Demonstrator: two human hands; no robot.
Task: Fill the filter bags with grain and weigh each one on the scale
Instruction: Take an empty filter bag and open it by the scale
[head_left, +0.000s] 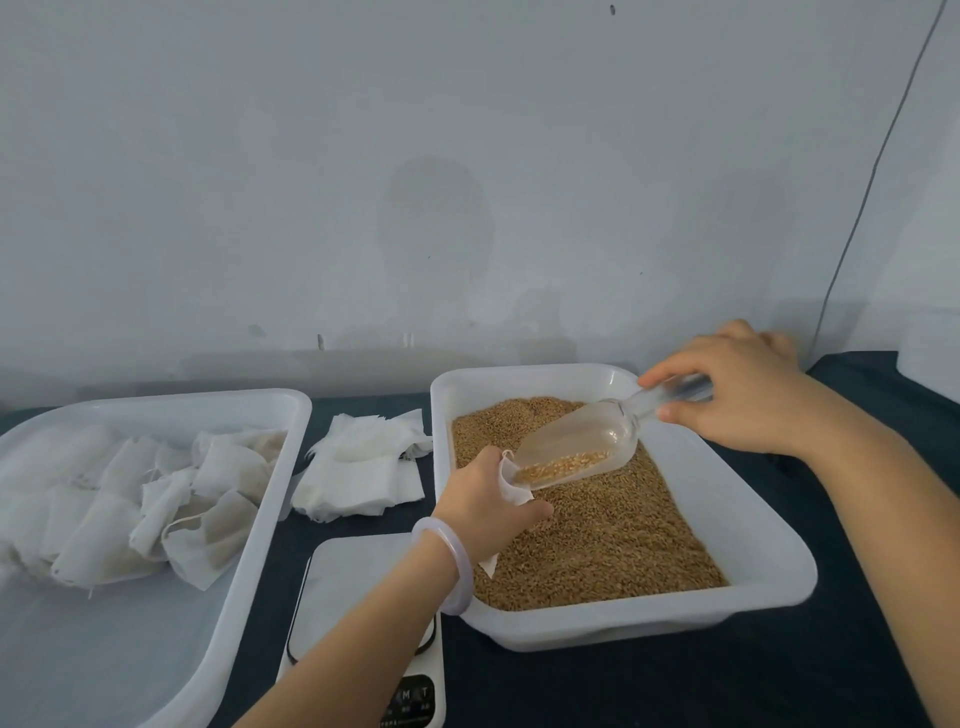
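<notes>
Landmark for all positions: the white grain tray (727, 509), which stands on the dark-covered worktop (857, 649).

- The grain (597, 530) fills the floor of the grain tray in a flat brown layer.
- Our right hand (737, 389) is over the far right corner of the grain tray. Thumb and fingers are closed round the handle of a clear plastic scoop (576, 441). The scoop tilts down and to the left above the grain, and a small amount of grain lies near its lip.
- Our left hand (488, 501) is over the left edge of the grain tray, with a pale bangle (452, 561) on the wrist. Its fingers are curled round a white filter bag (514, 488), holding the mouth up to the scoop's lip. The lip sits at or just inside the mouth; we cannot tell which. A lower corner of the bag shows below the hand, over the grain.
- The scale (353, 571) is just beside the near left corner of the grain tray. Our left forearm crosses its platform, and its display is too blurred to read.
- A loose pile of empty bags (363, 467) lies just left of the grain tray, towards its far end.
- A second white tray (104, 649) stands further left of the grain tray, beyond the pile and the scale. A heap of bags (130, 499) lies at its far end.
</notes>
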